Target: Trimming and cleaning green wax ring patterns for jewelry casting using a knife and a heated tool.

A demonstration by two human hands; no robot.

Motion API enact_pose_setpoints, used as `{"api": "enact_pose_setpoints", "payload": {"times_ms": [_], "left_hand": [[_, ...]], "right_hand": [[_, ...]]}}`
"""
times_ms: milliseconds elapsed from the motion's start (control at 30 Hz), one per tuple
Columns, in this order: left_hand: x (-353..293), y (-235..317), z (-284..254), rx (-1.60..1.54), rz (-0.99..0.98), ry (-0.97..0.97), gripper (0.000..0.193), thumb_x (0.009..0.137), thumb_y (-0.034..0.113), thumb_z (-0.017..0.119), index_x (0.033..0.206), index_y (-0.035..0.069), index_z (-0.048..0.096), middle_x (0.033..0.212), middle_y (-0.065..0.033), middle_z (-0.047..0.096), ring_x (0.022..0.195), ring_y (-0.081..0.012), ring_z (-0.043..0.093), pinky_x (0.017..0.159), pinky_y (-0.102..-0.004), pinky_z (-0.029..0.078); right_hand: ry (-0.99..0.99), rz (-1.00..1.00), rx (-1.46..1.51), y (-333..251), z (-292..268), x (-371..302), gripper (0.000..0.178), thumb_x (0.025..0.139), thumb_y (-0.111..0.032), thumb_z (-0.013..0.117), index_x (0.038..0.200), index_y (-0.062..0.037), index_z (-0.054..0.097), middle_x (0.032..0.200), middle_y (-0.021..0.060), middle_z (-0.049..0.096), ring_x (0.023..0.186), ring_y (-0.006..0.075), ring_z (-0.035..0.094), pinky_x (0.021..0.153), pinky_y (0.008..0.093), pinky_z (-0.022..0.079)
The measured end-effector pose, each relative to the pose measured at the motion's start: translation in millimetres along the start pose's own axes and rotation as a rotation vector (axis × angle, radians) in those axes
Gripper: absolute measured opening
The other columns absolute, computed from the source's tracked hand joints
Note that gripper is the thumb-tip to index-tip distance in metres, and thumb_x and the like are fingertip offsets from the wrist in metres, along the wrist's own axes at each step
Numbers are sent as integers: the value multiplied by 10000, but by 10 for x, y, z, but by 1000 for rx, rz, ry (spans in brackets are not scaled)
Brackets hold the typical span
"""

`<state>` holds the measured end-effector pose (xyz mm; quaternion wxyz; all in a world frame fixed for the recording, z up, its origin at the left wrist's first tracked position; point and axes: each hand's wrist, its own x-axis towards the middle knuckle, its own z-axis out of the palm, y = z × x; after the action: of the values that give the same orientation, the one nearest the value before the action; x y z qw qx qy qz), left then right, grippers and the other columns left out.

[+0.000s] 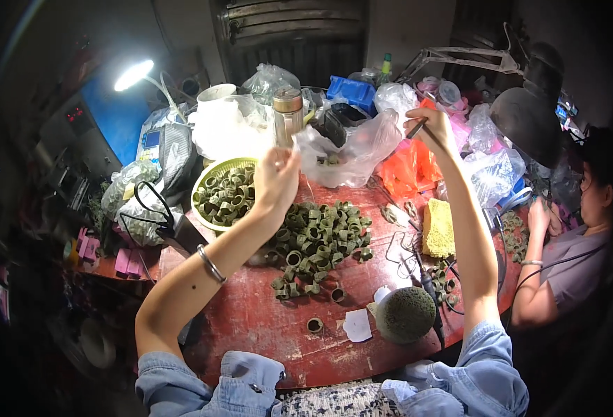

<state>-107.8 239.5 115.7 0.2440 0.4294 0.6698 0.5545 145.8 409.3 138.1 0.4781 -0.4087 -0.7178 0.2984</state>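
Observation:
My left hand [276, 177], slightly smeared by motion, is closed at the left edge of a clear plastic bag [351, 163]; the exact grip is hard to see. The bag spreads toward my right hand [433, 130], whose fingers close round a dark pen-shaped tool [416, 128] beside the bag's upper right corner. A few green pieces show through the bag. Beneath my left wrist lies a heap of small dark green rings [327, 236]. More rings fill a light green basket [200, 201] left of that hand. Two single rings, one a dark ring [315, 324], lie nearer me.
A yellow sponge [438, 228], black cables and a round dark green block [406, 315] are on the red table [251, 333]. A lit lamp [134, 75], a jar [288, 115] and an orange bag [409, 167] stand behind. At right, another person [563, 271] handles green pieces.

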Motion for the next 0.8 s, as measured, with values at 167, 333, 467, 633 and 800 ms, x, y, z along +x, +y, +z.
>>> {"api": "enact_pose_setpoints", "payload": {"times_ms": [167,333,467,633,800], "left_hand": [[-120,50,41,195,517,81,333,718,-35,544,1031,33,454,1099,-156,403,878,-242,532,712,-315,488],[171,135,173,276,1362,-70,190,638,-59,539,812,12,567,960,-128,529,968,-279,501,801,-344,465],[368,-41,422,1008,643,-545,80,716,50,537,772,23,588,760,-143,606,692,-284,603,612,-367,492],[608,-798,210,1051,962,-339,137,794,87,449,831,-30,511,623,-154,574,589,-291,605,527,-380,474],[548,-444,280,542,432,-487,279,890,175,335,778,-49,459,529,-210,554,522,-332,595,518,-409,483]], "right_hand": [[175,-267,-66,-249,-53,-143,172,790,-121,588,910,-1,614,759,91,645,729,148,624,656,249,467],[-80,-497,-189,-846,590,-494,117,840,-131,509,893,-42,564,710,91,613,677,152,597,591,275,434],[-488,-310,-530,-408,844,-437,172,791,-191,497,793,-46,588,719,167,593,712,358,574,614,429,431],[-721,-180,-786,365,830,-462,141,750,-153,511,767,-81,631,774,172,617,781,328,602,679,414,461],[-715,-104,-868,543,716,-514,162,732,-196,563,833,-119,662,759,172,616,767,326,603,670,409,459]]}}
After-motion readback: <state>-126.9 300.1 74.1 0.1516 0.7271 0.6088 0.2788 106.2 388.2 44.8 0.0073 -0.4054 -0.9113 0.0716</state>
